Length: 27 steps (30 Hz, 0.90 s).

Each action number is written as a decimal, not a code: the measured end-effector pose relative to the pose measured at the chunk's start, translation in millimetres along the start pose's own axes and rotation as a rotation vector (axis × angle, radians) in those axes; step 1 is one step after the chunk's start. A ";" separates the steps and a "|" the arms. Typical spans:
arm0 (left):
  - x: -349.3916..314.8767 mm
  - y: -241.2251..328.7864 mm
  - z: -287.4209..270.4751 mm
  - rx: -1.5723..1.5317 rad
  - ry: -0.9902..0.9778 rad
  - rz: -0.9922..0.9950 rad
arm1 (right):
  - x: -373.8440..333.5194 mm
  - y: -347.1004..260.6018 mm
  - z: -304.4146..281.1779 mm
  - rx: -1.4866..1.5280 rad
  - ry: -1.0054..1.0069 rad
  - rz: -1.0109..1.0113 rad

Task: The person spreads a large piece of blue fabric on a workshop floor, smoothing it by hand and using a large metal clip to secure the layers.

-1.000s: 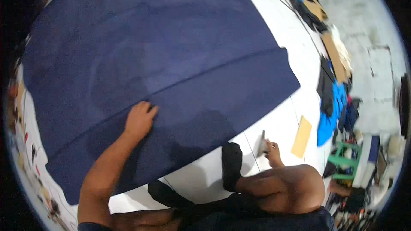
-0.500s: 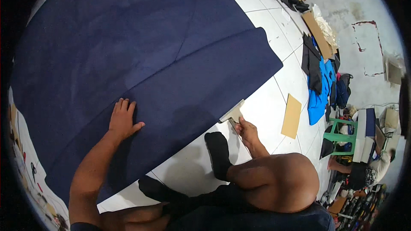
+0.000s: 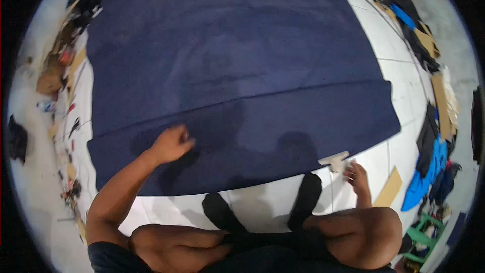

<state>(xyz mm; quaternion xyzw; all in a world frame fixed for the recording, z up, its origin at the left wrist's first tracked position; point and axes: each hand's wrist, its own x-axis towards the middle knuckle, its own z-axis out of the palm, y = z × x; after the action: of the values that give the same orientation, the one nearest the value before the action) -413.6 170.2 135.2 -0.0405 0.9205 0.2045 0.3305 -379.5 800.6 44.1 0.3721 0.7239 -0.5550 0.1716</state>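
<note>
A large dark navy sheet of fabric point(image 3: 242, 35) covers the floor, its near part folded over into a long strip. Above that folded strip hovers my left hand point(image 3: 172, 144), its fingers bent and smeared by motion. A pale, wide-bladed scraper point(image 3: 334, 162) lies at the sheet's near edge, right of my feet. Just to the right of the scraper is my right hand point(image 3: 356, 176), fingers loosely apart and off the tool as far as I can see.
My socked feet point(image 3: 306, 197) rest on white floor tiles along the near edge. At right lie a tan cardboard piece point(image 3: 389, 188), blue cloth point(image 3: 424, 179) and a green plastic stool point(image 3: 423, 235). Scissors point(image 3: 75, 126) and clutter line the left wall.
My view has swung so the sheet lies more squarely ahead. My left hand has lifted off the fabric, and my right hand has let go of the scraper.
</note>
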 end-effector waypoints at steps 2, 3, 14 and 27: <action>-42.4 -43.0 17.9 -0.062 -0.675 -0.345 | 12.4 -17.8 6.3 0.258 -0.018 0.088; -81.3 -98.2 51.6 -0.017 -0.781 -0.122 | 12.8 -26.2 21.4 0.290 0.012 0.069; -150.9 -145.4 224.5 -2.081 0.966 -0.597 | 59.0 1.0 14.9 0.393 0.037 0.000; -183.1 -103.3 194.1 -1.806 1.240 -0.488 | 0.2 -88.9 -27.3 0.273 0.292 -0.435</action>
<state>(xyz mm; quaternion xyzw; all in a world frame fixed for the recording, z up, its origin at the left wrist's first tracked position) -134.5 143.1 78.0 -0.5394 0.4076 0.6712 -0.3041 -440.0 816.7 112.9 0.3040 0.7223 -0.6116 -0.1090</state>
